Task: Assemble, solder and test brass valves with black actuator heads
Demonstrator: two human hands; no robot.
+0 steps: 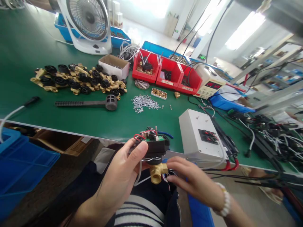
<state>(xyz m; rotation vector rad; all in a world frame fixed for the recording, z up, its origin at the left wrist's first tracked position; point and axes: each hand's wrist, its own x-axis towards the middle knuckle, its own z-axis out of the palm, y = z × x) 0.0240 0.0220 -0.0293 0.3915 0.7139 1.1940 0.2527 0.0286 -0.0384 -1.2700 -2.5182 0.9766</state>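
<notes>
My left hand (123,176) grips a black actuator box with an exposed circuit board and red, black and blue wires (153,142), held just in front of the table edge. A brass valve body (157,172) hangs under the box. My right hand (191,179) has its fingers curled against the right side of the brass valve, pinching near it; whatever lies between the fingertips is hidden. A beaded bracelet sits on my right wrist.
On the green table (71,116) lie a pile of black-and-brass valve parts (78,80), a grey long-handled tool (94,103), a heap of small metal clips (144,103), red bins (165,72), a white switch box (201,135), a fan (87,22) and tangled cables (272,138). Blue crate (21,164) at left.
</notes>
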